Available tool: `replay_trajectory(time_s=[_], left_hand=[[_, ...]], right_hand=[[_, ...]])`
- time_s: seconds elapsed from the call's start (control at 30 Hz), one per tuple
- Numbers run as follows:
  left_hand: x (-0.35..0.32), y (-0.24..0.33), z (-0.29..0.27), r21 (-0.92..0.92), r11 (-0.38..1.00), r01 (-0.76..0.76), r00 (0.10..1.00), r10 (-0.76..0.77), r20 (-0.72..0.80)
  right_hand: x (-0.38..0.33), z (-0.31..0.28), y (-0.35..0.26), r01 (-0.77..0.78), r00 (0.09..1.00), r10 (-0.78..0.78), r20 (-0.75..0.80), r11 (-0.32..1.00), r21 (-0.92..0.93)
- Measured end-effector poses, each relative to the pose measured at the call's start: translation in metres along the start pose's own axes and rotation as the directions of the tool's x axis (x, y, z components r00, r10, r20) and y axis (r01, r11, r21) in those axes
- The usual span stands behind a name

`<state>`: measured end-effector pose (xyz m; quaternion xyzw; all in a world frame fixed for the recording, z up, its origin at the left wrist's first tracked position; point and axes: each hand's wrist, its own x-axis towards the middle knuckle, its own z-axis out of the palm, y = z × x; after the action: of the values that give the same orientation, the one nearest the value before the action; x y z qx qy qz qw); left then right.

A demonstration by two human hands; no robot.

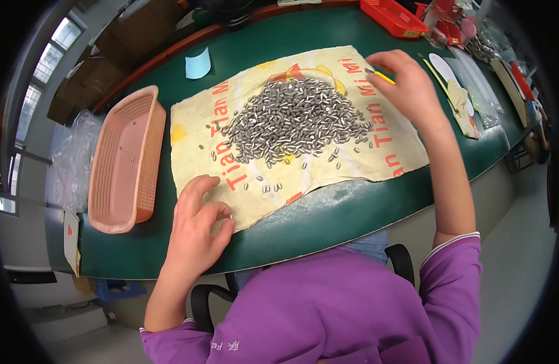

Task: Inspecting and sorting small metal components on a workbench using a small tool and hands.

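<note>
A wide heap of small silver-grey oval metal pieces [297, 118] lies on a cream printed cloth [191, 158]. Several loose ones are scattered at the heap's near edge. Over the cloth's near left edge, my left hand [200, 218] is curled with thumb and fingertips close together; a tiny pale spot shows at the fingertips, too small to name. At the cloth's far right corner, my right hand [404, 82] is closed around a slim yellow tool [384, 77] with a dark tip pointing left toward the heap. My fingers cover most of it.
A pink plastic basket [125, 158] stands left of the cloth on the green table [328, 215], beside a clear plastic bag [73, 161]. A light blue paper [198, 64] lies behind. Far right are a red tray [393, 18], white spoon-shaped items [443, 65] and plastic sleeves [479, 88].
</note>
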<state>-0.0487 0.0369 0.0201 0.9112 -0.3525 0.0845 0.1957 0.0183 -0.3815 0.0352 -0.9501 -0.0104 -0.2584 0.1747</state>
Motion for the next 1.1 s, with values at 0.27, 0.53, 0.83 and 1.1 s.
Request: replay_trajectory(time_s=[0.27, 0.53, 0.83, 1.1], left_hand=[[-0.012, 0.001, 0.022, -0.224, 0.956, 0.187, 0.98, -0.198, -0.025], [-0.028, 0.009, 0.038, -0.29, 0.908, 0.303, 0.912, -0.365, -0.188], [-0.024, 0.014, 0.044, -0.207, 0.934, 0.29, 0.902, -0.339, -0.268], [-0.024, 0.015, 0.044, -0.168, 0.947, 0.274, 0.909, -0.312, -0.278]], right_hand=[[-0.033, -0.003, 0.088, -0.316, 0.92, 0.363, 0.146, 0.91, -0.27], [-0.059, -0.016, -0.033, -0.281, 0.952, 0.141, 0.273, 0.759, 0.587], [-0.127, 0.014, -0.152, 0.197, 0.838, -0.406, 0.365, 0.848, 0.492], [-0.148, 0.02, -0.162, 0.196, 0.824, -0.376, 0.423, 0.891, 0.41]])
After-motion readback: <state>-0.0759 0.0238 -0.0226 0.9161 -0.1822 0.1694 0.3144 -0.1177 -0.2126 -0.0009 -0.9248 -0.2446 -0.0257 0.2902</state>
